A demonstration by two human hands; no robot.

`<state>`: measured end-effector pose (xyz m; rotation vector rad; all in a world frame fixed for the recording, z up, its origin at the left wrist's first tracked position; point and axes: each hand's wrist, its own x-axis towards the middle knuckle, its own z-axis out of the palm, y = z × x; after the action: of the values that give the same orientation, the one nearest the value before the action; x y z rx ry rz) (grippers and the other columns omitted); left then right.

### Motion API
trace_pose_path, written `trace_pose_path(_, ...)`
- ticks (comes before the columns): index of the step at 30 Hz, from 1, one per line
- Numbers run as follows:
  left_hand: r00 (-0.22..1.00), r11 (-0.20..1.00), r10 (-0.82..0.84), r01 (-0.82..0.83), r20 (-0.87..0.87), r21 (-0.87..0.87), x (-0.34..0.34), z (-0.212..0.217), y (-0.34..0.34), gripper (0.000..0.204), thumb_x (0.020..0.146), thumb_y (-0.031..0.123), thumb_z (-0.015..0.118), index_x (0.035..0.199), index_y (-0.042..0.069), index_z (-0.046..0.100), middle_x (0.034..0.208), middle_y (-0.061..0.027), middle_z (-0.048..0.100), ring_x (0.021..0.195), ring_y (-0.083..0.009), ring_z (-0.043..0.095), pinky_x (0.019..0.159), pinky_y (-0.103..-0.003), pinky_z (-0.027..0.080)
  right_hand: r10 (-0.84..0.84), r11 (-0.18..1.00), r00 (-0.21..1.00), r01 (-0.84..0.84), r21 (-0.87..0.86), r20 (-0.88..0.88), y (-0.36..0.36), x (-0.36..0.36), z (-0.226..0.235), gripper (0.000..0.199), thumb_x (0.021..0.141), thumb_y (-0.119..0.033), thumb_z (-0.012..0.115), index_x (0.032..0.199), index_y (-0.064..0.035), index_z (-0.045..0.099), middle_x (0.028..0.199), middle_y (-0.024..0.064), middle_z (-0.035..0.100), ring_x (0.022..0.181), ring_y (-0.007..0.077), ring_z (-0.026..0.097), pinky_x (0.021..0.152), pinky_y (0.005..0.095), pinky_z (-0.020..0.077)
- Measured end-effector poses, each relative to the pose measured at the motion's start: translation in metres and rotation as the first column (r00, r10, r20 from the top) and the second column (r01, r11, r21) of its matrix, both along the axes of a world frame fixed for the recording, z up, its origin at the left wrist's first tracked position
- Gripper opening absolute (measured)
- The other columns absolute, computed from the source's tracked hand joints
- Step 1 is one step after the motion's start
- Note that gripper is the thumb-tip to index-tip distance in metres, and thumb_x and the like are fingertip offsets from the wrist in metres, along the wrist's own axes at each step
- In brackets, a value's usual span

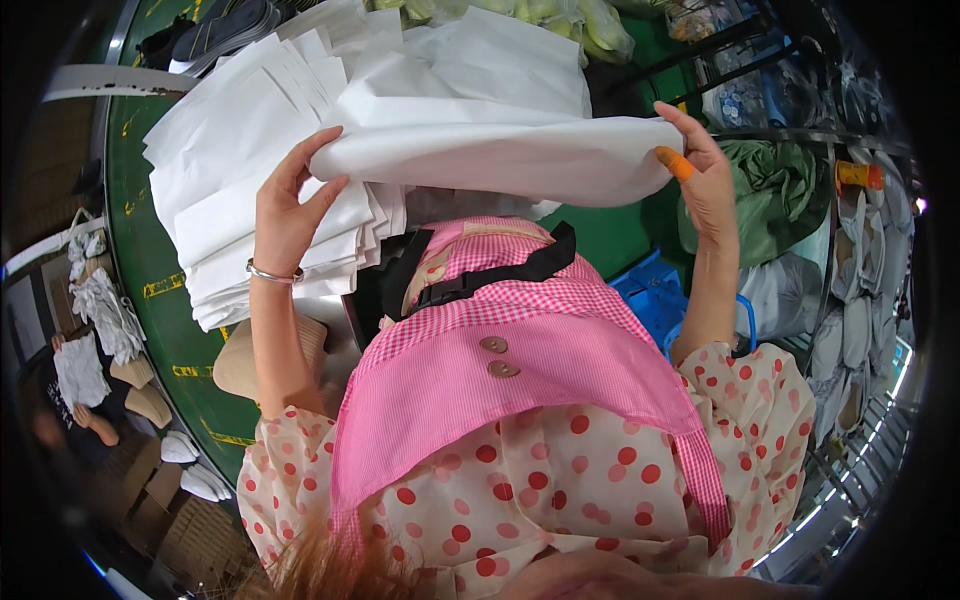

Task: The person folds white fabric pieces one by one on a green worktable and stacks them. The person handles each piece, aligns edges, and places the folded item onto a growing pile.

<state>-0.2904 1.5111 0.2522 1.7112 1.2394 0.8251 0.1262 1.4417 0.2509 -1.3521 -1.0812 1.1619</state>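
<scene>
A wide white sheet (500, 158), paper or thin cloth, stretches between my hands, its near edge curled over into a fold. My left hand (285, 212) pinches its left end between thumb and fingers; a silver bangle circles that wrist. At the other end, my right hand (708, 178) grips the sheet, with an orange cover (674, 163) on the thumb. Behind the held sheet lie more white sheets (490, 65). To the left, overlapping stacks of similar white sheets (235, 130) fan out, some folded, reaching beneath my left hand.
Dark shoe-like items (228, 35) sit at the far left. On the right are a green bag (765, 200), a blue plastic stool or basket (650, 295) and a rack of pale shoes (858, 290). Another person (85, 390) handles white pieces at the left edge.
</scene>
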Motion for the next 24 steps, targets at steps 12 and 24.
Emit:
trace_pose_path(12,0.951,0.938,0.152,-0.054,-0.269,0.341,-0.014,0.065,-0.013,0.031,0.076,0.005,0.066,0.106,0.011,0.066,0.084,-0.0043,0.064,0.066,-0.0126,0.053,0.066,-0.025,0.047,-0.398,0.807,0.553,-0.169,0.566,0.732,0.017,-0.020,0.061,0.021,0.074,0.005,0.060,0.092,-0.0048,0.065,0.094,0.0076,0.056,0.085,0.0170,0.055,0.078,0.0254,0.0438)
trace_pose_path(24,0.882,0.849,0.278,-0.040,-0.380,0.528,-0.061,0.146,0.000,0.025,0.087,0.022,0.054,0.095,0.001,0.067,0.074,-0.0134,0.066,0.064,-0.0217,0.065,0.064,-0.031,0.051,-0.188,0.811,0.813,-0.188,0.554,0.551,0.051,-0.047,0.087,0.026,0.090,-0.013,0.056,0.111,0.0015,0.059,0.105,0.0074,0.062,0.097,0.0134,0.058,0.087,0.0261,0.0457)
